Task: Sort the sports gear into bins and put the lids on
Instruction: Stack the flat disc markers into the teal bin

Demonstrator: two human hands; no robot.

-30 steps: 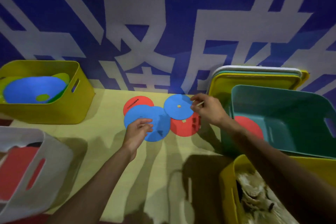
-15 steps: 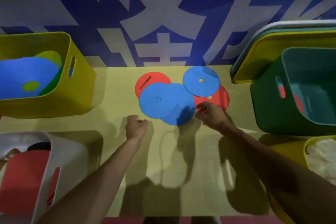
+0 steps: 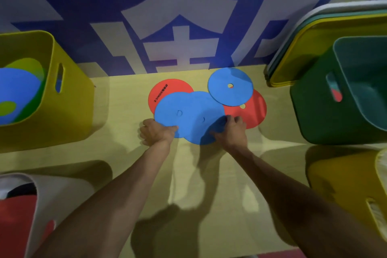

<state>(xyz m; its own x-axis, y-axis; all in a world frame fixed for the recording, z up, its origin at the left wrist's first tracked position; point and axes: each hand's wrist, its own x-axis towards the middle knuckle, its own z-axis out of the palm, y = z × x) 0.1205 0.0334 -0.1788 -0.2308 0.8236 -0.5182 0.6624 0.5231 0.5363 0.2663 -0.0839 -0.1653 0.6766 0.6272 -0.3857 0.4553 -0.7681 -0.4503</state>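
Several flat round discs overlap on the yellow table (image 3: 125,153). Two blue discs (image 3: 188,115) lie in front, a red disc (image 3: 167,90) behind them at the left, a third blue disc (image 3: 230,87) at the back right over another red disc (image 3: 254,109). My left hand (image 3: 156,132) pinches the near left edge of the front blue disc. My right hand (image 3: 230,130) grips the near right edge of the second blue disc, beside the right red disc.
A yellow bin (image 3: 62,98) at the left holds blue and green discs. A green bin (image 3: 326,111) with a red disc stands at the right, several lids (image 3: 297,48) leaning behind it. A white bin (image 3: 48,190) sits near left, a yellow bin (image 3: 345,184) near right.
Both hands have moved forward onto the blue discs: the left from the bare table to the left disc's edge, the right from the red disc's edge onto the second blue disc.
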